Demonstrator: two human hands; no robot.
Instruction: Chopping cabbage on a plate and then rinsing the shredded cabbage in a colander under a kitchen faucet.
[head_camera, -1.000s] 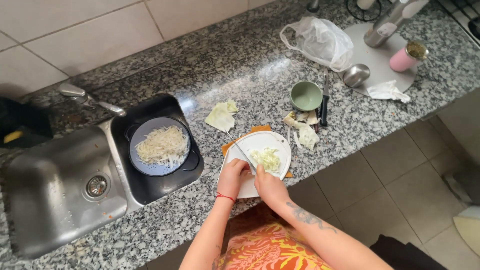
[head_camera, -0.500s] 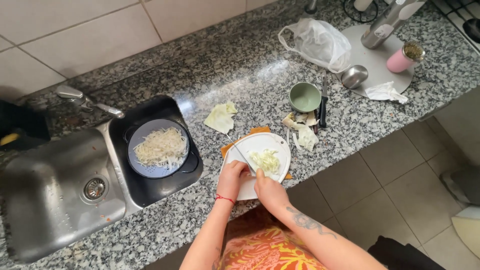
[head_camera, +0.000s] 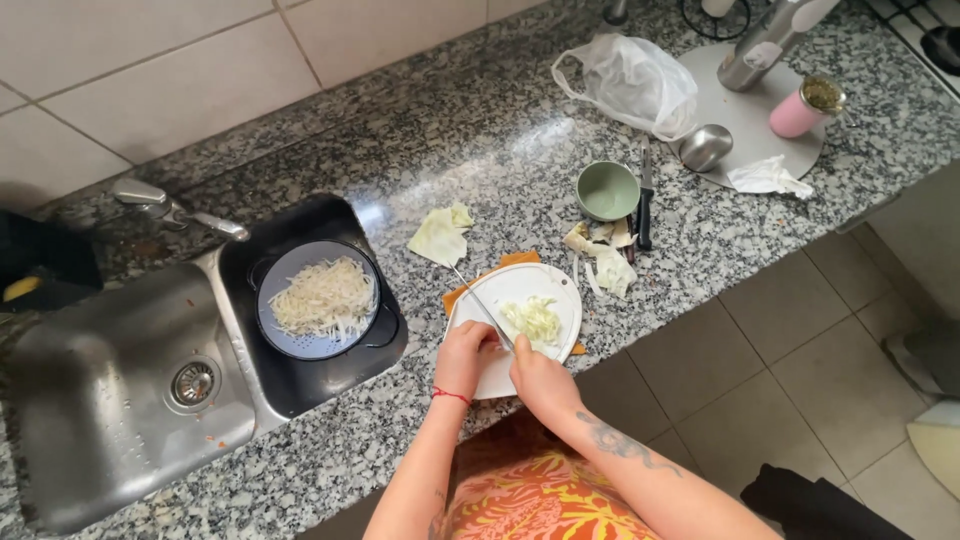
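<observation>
Head view: left hand (head_camera: 465, 358) gripped the knife (head_camera: 478, 304); right hand (head_camera: 540, 378), curled, pinned soft, light, loose cabbage (head_camera: 533, 320) on the plate (head_camera: 550, 284), best held bunched.

Pale green shredded cabbage (head_camera: 533, 320) heaped on round white plate (head_camera: 555, 285); thin steel knife (head_camera: 478, 303) angled across plate's left side.

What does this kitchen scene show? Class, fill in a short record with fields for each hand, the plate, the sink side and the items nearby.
Left hand: grips a knife over the plate
Right hand: at the plate's near edge, beside the shredded cabbage
Plate: white, round, on an orange board
Sink side: colander of pale shreds
Nearby: cabbage leaf, green bowl, plastic bag
</observation>
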